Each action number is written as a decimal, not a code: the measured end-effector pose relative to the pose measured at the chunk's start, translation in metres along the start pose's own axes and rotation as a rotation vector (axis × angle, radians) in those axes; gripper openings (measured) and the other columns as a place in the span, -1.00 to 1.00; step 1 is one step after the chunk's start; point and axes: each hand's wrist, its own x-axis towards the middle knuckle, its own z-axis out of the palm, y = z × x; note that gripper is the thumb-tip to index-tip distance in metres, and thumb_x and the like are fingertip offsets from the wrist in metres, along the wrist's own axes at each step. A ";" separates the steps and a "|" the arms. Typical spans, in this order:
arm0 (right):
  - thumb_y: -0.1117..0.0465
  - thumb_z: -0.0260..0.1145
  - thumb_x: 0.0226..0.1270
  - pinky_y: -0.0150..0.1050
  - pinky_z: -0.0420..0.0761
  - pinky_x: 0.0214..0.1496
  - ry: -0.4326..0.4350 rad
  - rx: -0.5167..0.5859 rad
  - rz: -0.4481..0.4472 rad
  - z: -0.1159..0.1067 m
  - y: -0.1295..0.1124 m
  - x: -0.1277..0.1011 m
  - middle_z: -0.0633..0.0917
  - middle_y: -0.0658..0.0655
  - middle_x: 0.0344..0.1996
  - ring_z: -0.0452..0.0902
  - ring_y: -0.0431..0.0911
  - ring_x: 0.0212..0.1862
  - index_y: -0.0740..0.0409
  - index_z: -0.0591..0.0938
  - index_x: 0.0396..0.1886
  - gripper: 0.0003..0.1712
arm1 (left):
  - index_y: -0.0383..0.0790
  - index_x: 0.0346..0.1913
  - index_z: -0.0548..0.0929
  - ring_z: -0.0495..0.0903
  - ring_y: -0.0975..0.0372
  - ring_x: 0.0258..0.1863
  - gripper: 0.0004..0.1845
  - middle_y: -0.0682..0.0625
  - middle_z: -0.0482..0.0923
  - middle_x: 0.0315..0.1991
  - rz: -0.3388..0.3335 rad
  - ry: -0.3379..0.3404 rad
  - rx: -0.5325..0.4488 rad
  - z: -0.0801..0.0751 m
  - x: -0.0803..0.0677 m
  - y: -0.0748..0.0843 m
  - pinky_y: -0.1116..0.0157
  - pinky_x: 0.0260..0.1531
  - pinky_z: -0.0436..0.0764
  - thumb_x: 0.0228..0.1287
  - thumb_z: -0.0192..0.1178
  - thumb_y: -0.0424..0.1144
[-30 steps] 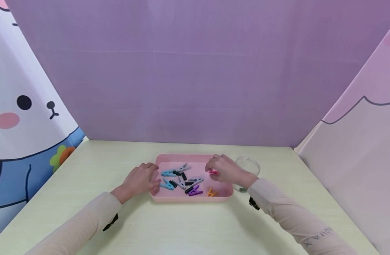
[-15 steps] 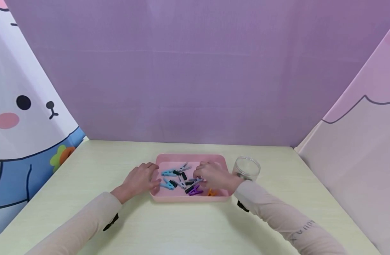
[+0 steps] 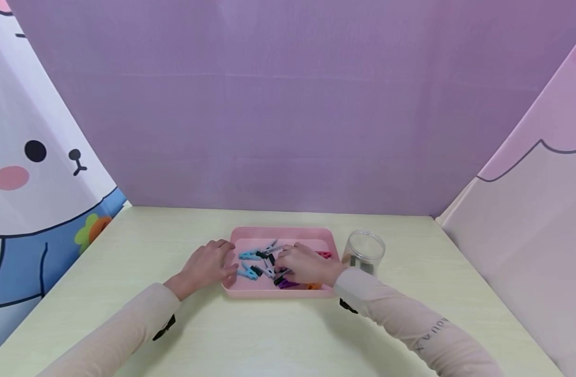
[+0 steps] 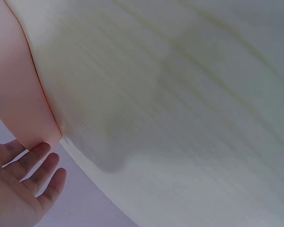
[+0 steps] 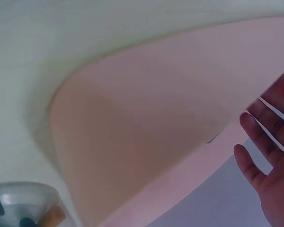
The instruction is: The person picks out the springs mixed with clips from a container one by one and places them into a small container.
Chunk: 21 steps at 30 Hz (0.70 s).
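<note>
A: Near edge of the bench first: two sleeved arms reaching in. Left hand resting at the pink tray's 9 o'clock rim, fingers relaxed and straight, holding nothing.

B: And the right hand?

A: Down over the tray's middle, on the heap of small clothes pegs. Fingers curled toward a grey peg, though hard to say whether actually pinching it; cannot tell from the head view, and the wrist view shows only spread fingers beside the tray wall.

B: Handling?

A: Probably light, stiff plastic, springy at the jaws, prone to tangling and skidding. Best taken across the flat handle end, between thumb and forefinger.

B: Looks?

A: Blue, grey, black, purple, orange, one pink peg at 3 o'clock. Farther out, just beside the tray at 3 o'clock, a clear jar with a few dark pieces inside.
</note>
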 end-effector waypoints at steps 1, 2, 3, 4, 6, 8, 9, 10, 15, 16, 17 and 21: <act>0.17 0.31 0.14 -0.17 0.51 0.01 -0.006 0.008 -0.001 0.001 0.000 0.001 0.69 -0.13 -0.23 0.45 -0.22 -0.11 -0.02 0.65 -0.18 -0.78 | -0.29 0.02 0.53 0.52 -0.02 -0.03 -0.43 -0.17 0.54 0.01 -0.001 0.000 0.000 0.000 0.000 0.000 0.08 -0.18 0.59 0.02 0.24 0.05; 0.18 0.31 0.14 -0.16 0.50 0.02 -0.011 0.014 -0.003 0.001 -0.001 0.001 0.69 -0.14 -0.23 0.45 -0.22 -0.09 -0.03 0.65 -0.18 -0.78 | -0.28 0.02 0.53 0.52 -0.02 -0.03 -0.43 -0.16 0.53 0.01 -0.002 0.000 -0.001 0.000 0.000 0.000 0.08 -0.18 0.59 0.02 0.24 0.05; 0.18 0.31 0.14 -0.17 0.50 0.02 -0.013 0.018 -0.006 0.002 -0.001 0.002 0.69 -0.14 -0.23 0.45 -0.23 -0.08 -0.04 0.65 -0.18 -0.79 | -0.28 0.03 0.53 0.52 -0.02 -0.03 -0.43 -0.16 0.53 0.01 -0.002 -0.002 -0.001 0.000 0.000 0.000 0.08 -0.18 0.59 0.02 0.23 0.06; 0.18 0.31 0.15 -0.19 0.51 0.00 -0.015 0.014 -0.010 0.002 -0.001 0.002 0.68 -0.15 -0.23 0.45 -0.23 -0.08 -0.04 0.65 -0.18 -0.79 | -0.28 0.03 0.53 0.52 -0.02 -0.03 -0.43 -0.17 0.53 0.01 -0.003 -0.003 0.000 -0.001 0.000 0.000 0.08 -0.18 0.59 0.02 0.23 0.05; 0.17 0.31 0.15 -0.24 0.50 -0.05 -0.014 0.004 -0.018 0.004 0.000 0.003 0.68 -0.15 -0.25 0.45 -0.23 -0.09 -0.05 0.65 -0.20 -0.81 | -0.29 0.03 0.52 0.52 -0.03 -0.03 -0.42 -0.17 0.53 0.02 -0.003 -0.005 -0.001 -0.001 0.000 0.001 0.07 -0.18 0.59 0.02 0.23 0.05; 0.17 0.31 0.15 -0.26 0.50 -0.08 -0.009 -0.010 -0.026 0.005 0.000 0.004 0.68 -0.15 -0.26 0.45 -0.23 -0.10 -0.05 0.65 -0.21 -0.82 | -0.29 0.03 0.52 0.52 -0.03 -0.02 -0.42 -0.17 0.53 0.02 -0.003 -0.007 0.000 -0.001 -0.001 0.001 0.07 -0.17 0.59 0.02 0.23 0.05; 0.17 0.31 0.15 -0.26 0.51 -0.08 -0.009 -0.015 -0.030 0.005 -0.001 0.004 0.68 -0.15 -0.26 0.45 -0.23 -0.11 -0.06 0.65 -0.22 -0.82 | -0.29 0.03 0.52 0.52 -0.03 -0.02 -0.42 -0.17 0.53 0.02 -0.004 -0.008 0.002 -0.002 -0.001 0.001 0.07 -0.17 0.59 0.03 0.23 0.05; 0.17 0.31 0.15 -0.26 0.51 -0.08 -0.010 -0.024 -0.033 0.005 -0.001 0.004 0.68 -0.15 -0.26 0.46 -0.24 -0.11 -0.06 0.66 -0.22 -0.82 | -0.29 0.03 0.52 0.51 -0.03 -0.02 -0.42 -0.17 0.53 0.02 -0.004 -0.009 0.003 -0.002 -0.001 0.001 0.07 -0.17 0.59 0.03 0.23 0.04; 0.20 0.31 0.15 -0.20 0.52 0.01 -0.040 -0.042 -0.034 0.004 -0.001 0.007 0.68 -0.16 -0.25 0.46 -0.24 -0.10 -0.07 0.67 -0.22 -0.82 | -0.29 0.04 0.52 0.51 -0.03 -0.02 -0.42 -0.17 0.52 0.03 -0.005 -0.011 0.006 -0.002 -0.001 0.001 0.08 -0.17 0.59 0.03 0.23 0.05; 0.20 0.31 0.15 -0.19 0.53 0.02 -0.047 -0.044 -0.033 0.003 -0.002 0.007 0.68 -0.16 -0.24 0.47 -0.24 -0.09 -0.07 0.67 -0.22 -0.82 | -0.29 0.04 0.52 0.51 -0.03 -0.02 -0.42 -0.17 0.52 0.03 -0.005 -0.010 0.005 -0.002 -0.001 0.001 0.08 -0.18 0.59 0.03 0.23 0.04; 0.21 0.31 0.15 -0.17 0.52 0.03 -0.055 -0.045 -0.031 0.002 -0.002 0.007 0.68 -0.15 -0.24 0.47 -0.23 -0.08 -0.07 0.68 -0.21 -0.81 | -0.29 0.03 0.52 0.51 -0.03 -0.02 -0.42 -0.17 0.52 0.03 -0.004 -0.009 0.004 -0.003 -0.001 0.001 0.08 -0.18 0.59 0.03 0.23 0.04; 0.23 0.31 0.14 -0.10 0.50 0.11 -0.085 -0.052 -0.021 0.000 -0.004 0.008 0.68 -0.15 -0.19 0.48 -0.23 -0.04 -0.09 0.69 -0.19 -0.78 | -0.29 0.03 0.52 0.51 -0.03 -0.02 -0.43 -0.18 0.52 0.03 -0.004 -0.009 0.001 -0.003 -0.001 0.001 0.08 -0.18 0.59 0.03 0.23 0.04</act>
